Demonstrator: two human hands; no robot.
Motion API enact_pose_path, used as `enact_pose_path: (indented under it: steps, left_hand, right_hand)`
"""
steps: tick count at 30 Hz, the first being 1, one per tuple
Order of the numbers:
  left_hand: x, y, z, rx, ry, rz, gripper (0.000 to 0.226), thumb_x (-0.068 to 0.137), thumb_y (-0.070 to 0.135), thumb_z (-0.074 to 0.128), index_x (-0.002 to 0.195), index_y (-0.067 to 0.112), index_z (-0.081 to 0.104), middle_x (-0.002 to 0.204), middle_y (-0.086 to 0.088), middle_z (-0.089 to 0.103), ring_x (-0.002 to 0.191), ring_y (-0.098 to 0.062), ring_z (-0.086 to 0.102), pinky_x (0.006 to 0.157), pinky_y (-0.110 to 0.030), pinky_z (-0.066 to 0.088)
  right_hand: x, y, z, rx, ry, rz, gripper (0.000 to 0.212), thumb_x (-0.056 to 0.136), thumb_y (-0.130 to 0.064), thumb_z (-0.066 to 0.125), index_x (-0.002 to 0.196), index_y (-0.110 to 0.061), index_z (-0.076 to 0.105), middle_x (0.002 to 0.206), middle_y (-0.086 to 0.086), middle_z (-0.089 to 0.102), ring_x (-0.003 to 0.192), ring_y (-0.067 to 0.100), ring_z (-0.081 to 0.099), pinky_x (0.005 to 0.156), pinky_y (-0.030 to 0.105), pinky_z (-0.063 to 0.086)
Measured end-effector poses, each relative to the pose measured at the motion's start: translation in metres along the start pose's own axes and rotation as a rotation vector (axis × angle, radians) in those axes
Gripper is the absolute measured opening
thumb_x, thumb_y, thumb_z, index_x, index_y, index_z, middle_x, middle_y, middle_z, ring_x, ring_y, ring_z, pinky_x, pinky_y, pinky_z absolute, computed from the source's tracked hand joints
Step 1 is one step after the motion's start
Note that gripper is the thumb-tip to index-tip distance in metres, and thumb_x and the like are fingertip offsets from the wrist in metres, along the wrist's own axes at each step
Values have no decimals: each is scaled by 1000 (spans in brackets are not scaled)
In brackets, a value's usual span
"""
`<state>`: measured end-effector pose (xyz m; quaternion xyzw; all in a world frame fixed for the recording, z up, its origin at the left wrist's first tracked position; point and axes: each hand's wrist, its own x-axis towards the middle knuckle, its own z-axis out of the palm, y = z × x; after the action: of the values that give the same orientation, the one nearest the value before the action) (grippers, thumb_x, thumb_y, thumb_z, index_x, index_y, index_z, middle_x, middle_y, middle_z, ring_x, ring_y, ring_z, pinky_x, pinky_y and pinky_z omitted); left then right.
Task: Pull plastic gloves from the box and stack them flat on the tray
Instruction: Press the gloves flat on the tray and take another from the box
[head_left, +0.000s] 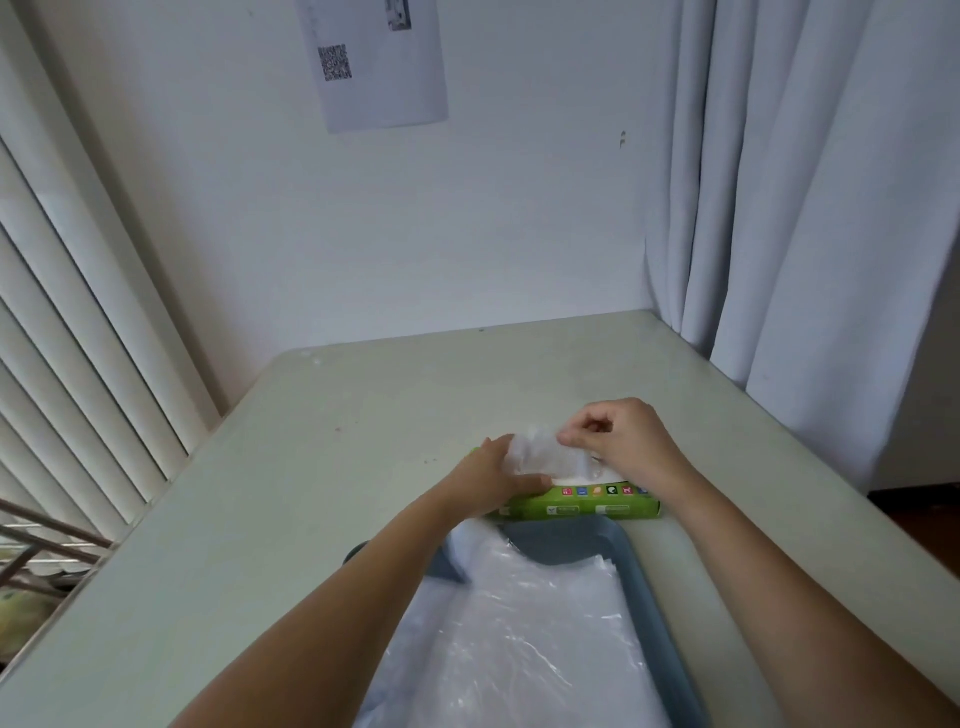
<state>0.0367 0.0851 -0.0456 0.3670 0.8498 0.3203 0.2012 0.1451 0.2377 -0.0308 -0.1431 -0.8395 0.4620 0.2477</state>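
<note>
A green glove box lies on the pale table just beyond a blue-grey tray. A crumpled clear plastic glove sticks up out of the box's top opening. My right hand pinches the glove's upper edge between thumb and fingers. My left hand rests on the left end of the box, thumb along its front edge and fingers against the glove. A stack of clear gloves lies flat in the tray, under my left forearm.
The table stands in a corner, a white wall behind it. Window blinds run along the left edge and a pale curtain hangs at the right. A printed sheet is stuck on the wall.
</note>
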Motion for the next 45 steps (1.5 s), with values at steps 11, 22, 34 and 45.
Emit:
enact_pose_path:
  steps: [11, 22, 34, 45]
  left_hand:
    - [3, 11, 5, -286, 224, -71, 30, 95, 26, 57, 67, 16, 55, 59, 6, 47, 55, -9, 41, 54, -21, 33]
    - [0, 11, 16, -50, 240, -56, 13, 88, 22, 58, 100, 19, 59, 102, 0, 62, 105, -20, 57, 93, -29, 45]
    - [11, 23, 25, 26, 251, -23, 23, 95, 28, 42, 80, 31, 59, 93, 4, 65, 92, -21, 54, 104, -40, 29]
    - [9, 32, 27, 136, 251, -93, 26, 94, 24, 43, 75, 19, 59, 85, -1, 59, 95, -22, 51, 112, -52, 16]
  right_hand:
    - [7, 7, -2, 127, 138, 19, 22, 92, -3, 56, 74, -10, 67, 68, -7, 65, 62, -1, 57, 65, 10, 43]
    - [9, 20, -4, 375, 344, 278, 13, 87, -16, 67, 85, -3, 66, 75, 1, 63, 71, 12, 59, 58, 13, 44]
    - [3, -11, -25, -225, 1, -119, 24, 85, 0, 59, 82, -15, 78, 83, -12, 63, 82, 5, 56, 71, 13, 40]
    - [-7, -53, -42, -7, 172, -299, 8, 85, -17, 70, 79, -17, 74, 83, -3, 69, 81, 11, 63, 75, 21, 45]
